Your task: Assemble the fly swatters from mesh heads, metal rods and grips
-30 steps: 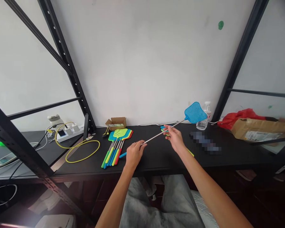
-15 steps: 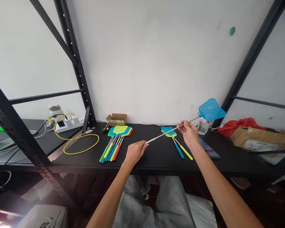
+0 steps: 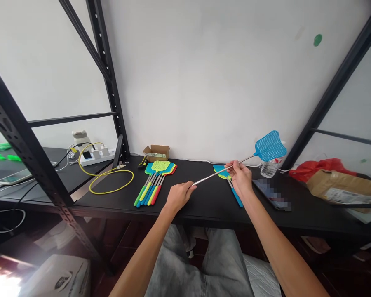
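Observation:
Both hands hold one blue fly swatter slantwise above the black table, its head up to the right. My left hand is closed round the handle end, hiding the grip. Farther up, my right hand pinches the thin metal shaft below the head. Behind and below the right hand lie fly swatters with a blue head and a yellow-green one under it; a blue handle shows. To the left, several fly swatters lie overlapped in a fan, with green, yellow, blue and red handles.
A small cardboard box stands at the back. Left are a yellow cable and a white power strip. Right are a plastic bottle, a blurred phone-like device, a brown package and a red bag. Black shelf posts flank the table.
The right hand has slid slightly down the shaft toward the left hand, and the swatter head sits a little lower and left. The yellow-green handle is now hidden behind the right arm. The view has shifted slightly.

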The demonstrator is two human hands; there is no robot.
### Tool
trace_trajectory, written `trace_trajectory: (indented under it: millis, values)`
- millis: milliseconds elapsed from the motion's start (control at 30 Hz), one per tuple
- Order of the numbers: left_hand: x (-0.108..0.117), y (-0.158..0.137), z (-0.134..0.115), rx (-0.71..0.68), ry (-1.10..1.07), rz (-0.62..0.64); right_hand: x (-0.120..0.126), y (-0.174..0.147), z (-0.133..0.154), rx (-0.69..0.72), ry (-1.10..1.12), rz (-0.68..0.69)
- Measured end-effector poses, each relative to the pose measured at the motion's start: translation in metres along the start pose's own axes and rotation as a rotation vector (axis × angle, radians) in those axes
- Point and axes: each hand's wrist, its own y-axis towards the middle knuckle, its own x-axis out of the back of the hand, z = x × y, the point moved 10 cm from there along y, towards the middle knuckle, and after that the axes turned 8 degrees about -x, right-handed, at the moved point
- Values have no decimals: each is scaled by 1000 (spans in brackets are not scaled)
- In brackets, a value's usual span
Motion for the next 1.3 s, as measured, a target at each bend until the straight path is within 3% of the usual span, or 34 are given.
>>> trace_trajectory:
  millis: [300, 833, 1300]
  values:
    - [1, 0, 1, -8, -12, -21, -13, -10, -13, 9, -15, 6]
    - [3, -1, 4, 23, -46, -49, -65, -48, -66, 19, -209, 72]
    - [1, -1, 2, 11, -67, -38, -71, -62, -79, -69, -309, 140]
